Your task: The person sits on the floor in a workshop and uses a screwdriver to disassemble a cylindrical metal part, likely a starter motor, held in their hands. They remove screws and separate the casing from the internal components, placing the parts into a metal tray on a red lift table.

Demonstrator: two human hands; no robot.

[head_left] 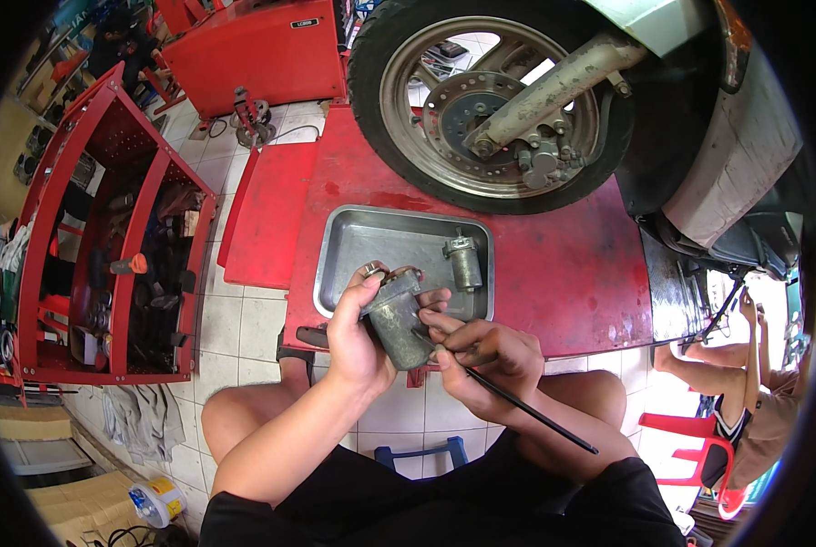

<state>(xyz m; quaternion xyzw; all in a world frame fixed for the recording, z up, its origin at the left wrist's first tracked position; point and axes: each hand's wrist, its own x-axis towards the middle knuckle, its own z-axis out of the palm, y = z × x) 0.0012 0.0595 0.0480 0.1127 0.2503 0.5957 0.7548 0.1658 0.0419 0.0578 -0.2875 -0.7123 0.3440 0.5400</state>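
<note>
My left hand (359, 330) is wrapped round a grey, cylindrical metal motor housing (397, 321) with a flanged end, holding it tilted above the near edge of a metal tray (335, 234). In my right hand (492, 357), a thin black rod (540, 415) is pinched between the fingers. Its upper end meets the lower side of the housing, where my fingers hide the tip. Inside the tray, toward its right side, a smaller cylindrical metal motor (463, 263) stands apart from my hands.
The tray rests on a red bench (554, 273). A motorcycle front wheel (494, 100) with a brake disc stands at its far side. To the left is a red shelf rack (116, 264) with tools. A person (772, 410) sits at the right by a red chair (695, 456).
</note>
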